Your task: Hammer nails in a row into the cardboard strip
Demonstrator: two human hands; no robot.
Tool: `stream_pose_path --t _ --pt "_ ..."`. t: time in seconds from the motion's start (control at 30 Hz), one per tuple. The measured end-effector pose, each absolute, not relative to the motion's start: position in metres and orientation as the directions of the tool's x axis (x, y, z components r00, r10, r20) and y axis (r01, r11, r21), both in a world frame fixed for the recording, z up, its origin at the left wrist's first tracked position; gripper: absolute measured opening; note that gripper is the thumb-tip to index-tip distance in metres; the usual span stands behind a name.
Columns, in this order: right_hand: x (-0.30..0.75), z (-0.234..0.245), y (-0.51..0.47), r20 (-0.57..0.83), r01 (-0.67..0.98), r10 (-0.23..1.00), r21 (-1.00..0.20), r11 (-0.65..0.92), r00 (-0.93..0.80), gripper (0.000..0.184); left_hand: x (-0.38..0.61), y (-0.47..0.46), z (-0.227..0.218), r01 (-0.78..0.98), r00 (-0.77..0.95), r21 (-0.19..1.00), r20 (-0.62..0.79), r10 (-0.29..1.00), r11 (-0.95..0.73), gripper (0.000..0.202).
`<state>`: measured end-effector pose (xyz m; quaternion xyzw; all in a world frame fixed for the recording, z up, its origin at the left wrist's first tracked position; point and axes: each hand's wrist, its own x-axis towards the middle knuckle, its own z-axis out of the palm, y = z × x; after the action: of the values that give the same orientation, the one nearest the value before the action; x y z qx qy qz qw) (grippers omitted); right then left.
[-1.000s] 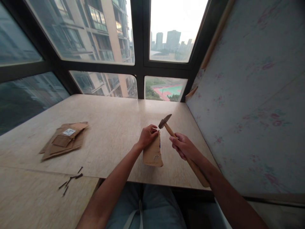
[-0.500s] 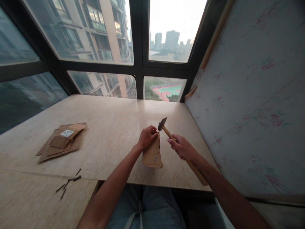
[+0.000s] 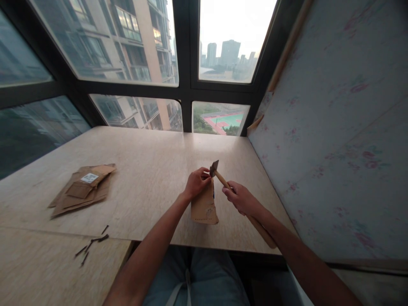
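Note:
My left hand [image 3: 196, 182] is pinched closed at the top edge of a small brown cardboard piece [image 3: 204, 206] lying on the wooden table [image 3: 153, 170]; a nail may be between its fingertips, too small to confirm. My right hand [image 3: 241, 199] grips the wooden handle of a hammer [image 3: 219, 177]. The dark hammer head sits right beside my left fingertips, over the cardboard's top edge.
A stack of brown cardboard pieces [image 3: 83, 189] with a white label lies at the left. Several dark nails [image 3: 92, 244] are scattered on the near left board. A flowered panel [image 3: 334, 140] walls off the right side. Windows stand behind the table.
The hammer head has swung down and left, from raised above the cardboard to right at my left fingertips. My left hand and the cardboard have stayed put.

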<state>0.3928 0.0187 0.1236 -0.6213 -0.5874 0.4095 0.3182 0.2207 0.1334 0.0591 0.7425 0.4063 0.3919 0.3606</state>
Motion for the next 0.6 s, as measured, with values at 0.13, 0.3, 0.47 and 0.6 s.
stream_pose_path --t 0.13,0.3,0.47,0.6 --pt "0.3925 0.1216 0.0206 -0.106 0.474 0.994 -0.876 -0.088 -0.011 0.017 0.2211 0.133 0.0597 0.324 0.348 0.858 0.284 0.893 -0.399 0.024" --pt "0.3951 0.1222 0.0217 -0.1 0.526 0.995 -0.847 -0.079 -0.012 0.016 0.2217 0.1327 0.0588 0.334 0.349 0.853 0.283 0.893 -0.401 0.025" --pt "0.3956 0.1234 0.0199 -0.092 0.477 0.996 -0.876 -0.076 -0.012 0.018 0.2218 0.132 0.0601 0.353 0.337 0.845 0.286 0.897 -0.402 0.025" --pt "0.3918 0.1198 0.0192 -0.159 0.442 0.987 -0.888 -0.126 -0.038 0.018 0.2218 0.1314 0.061 0.333 0.358 0.848 0.291 0.887 -0.412 0.023"
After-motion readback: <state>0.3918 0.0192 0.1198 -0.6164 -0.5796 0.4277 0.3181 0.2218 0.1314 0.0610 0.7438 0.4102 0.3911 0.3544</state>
